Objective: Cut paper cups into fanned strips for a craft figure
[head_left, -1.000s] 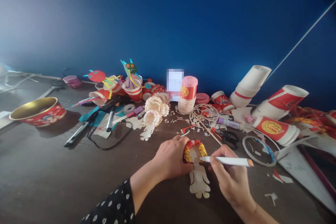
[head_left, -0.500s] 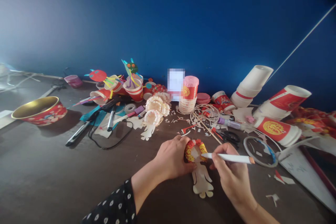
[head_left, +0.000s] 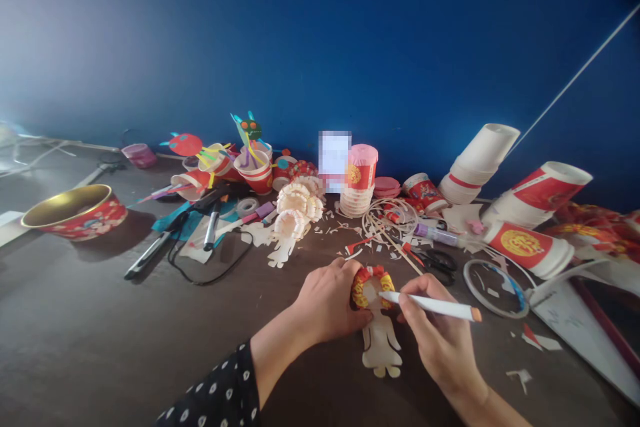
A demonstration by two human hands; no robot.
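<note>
A paper doll (head_left: 381, 343) cut from a paper cup lies on the dark table in front of me. Its pale body points toward me, and a curled red and yellow fringe rings its round head. My left hand (head_left: 327, 300) grips the left edge of the head, with the thumb at its lower side. In my right hand (head_left: 440, 327) is a white marker (head_left: 440, 305) with an orange end cap, held like a pen. The marker's tip is at the right part of the doll's face; whether it touches the paper I cannot tell.
Behind my hands lie paper scraps (head_left: 340, 223), black scissors (head_left: 440, 263) and several fringed pale dolls (head_left: 295, 213). Paper cups stand in stacks (head_left: 480, 160) at the back right. A red tin with gold inside (head_left: 75, 213) is at the left. A blue wall rises behind.
The marker tip has moved slightly left, from the fringe's right side onto the face. The doll's body has swung slightly left. My left hand keeps its hold.
</note>
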